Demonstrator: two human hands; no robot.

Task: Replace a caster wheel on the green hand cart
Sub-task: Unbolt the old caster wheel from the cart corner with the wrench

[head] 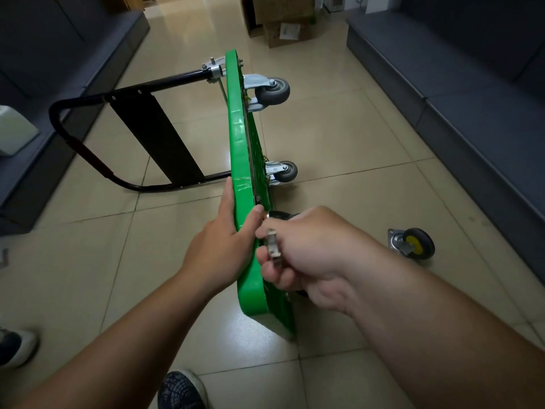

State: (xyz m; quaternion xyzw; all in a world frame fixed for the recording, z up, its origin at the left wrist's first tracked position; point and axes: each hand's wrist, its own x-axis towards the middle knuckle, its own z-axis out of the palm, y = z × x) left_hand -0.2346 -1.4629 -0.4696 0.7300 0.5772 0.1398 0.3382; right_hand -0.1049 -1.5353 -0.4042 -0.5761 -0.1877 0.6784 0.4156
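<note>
the green hand cart (241,149) stands on its edge in the middle of the frame, its black handle (88,154) lying out to the left on the tiled floor (339,149). the left hand (224,231) grips the platform's near edge, fingers wrapped over it. the right hand (312,249), just beside it, is curled around a small metal tool (272,246), covering most of a black caster (280,215). two grey casters (272,91) sit further up the underside. a loose caster with a yellow hub (413,242) lies at right on the floor. cardboard boxes (283,22) stand at the top.
</note>
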